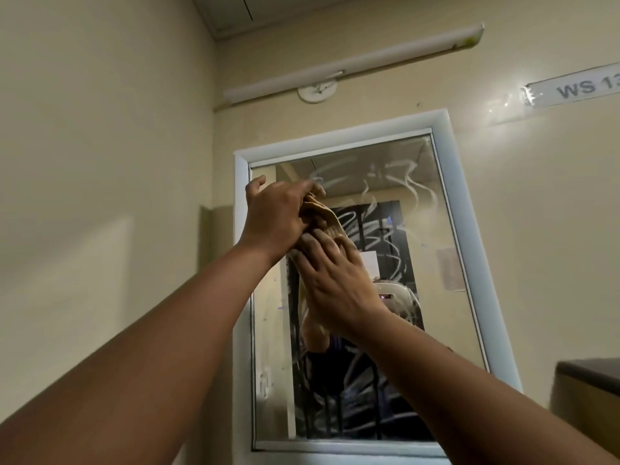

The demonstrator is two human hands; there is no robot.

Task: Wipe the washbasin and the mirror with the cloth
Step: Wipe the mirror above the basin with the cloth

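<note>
A white-framed mirror (439,263) hangs on the cream wall, its glass covered in wet smear streaks. Both my arms reach up to its upper left part. My left hand (275,216) grips the top of a tan cloth (322,218) against the glass. Just below it, my right hand (332,280) lies flat with spread fingers over the lower part of the cloth. Most of the cloth is hidden under the hands. The washbasin is out of view.
A long tube light fixture (352,62) runs above the mirror, with a round white fitting (317,92) under it. A taped label reading "WS 13" (577,90) is on the wall at upper right. A dark-topped ledge (587,380) juts out at lower right.
</note>
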